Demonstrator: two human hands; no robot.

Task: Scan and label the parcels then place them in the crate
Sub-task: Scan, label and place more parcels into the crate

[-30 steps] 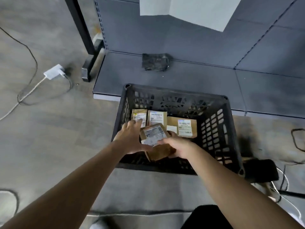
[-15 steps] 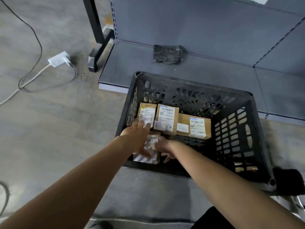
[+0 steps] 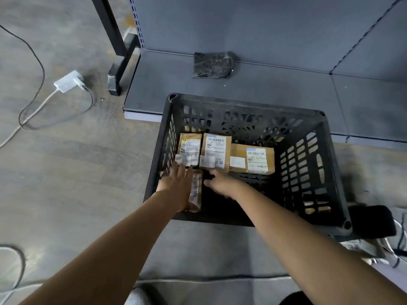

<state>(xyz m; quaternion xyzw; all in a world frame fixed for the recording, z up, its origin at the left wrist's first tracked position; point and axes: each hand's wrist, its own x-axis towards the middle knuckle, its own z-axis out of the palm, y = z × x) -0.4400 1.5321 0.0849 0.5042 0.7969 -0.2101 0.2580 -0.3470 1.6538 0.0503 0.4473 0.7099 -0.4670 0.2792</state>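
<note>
Hands reach together into the black crate (image 3: 332,164): the left hand (image 3: 178,183) lies flat with spread fingers on a small brown parcel (image 3: 196,190) at the near left of the crate floor. The right hand (image 3: 220,183) hovers just beside it, open and holding nothing, as far as the blur allows. Three labelled parcels (image 3: 214,151) stand in a row behind them.
</note>
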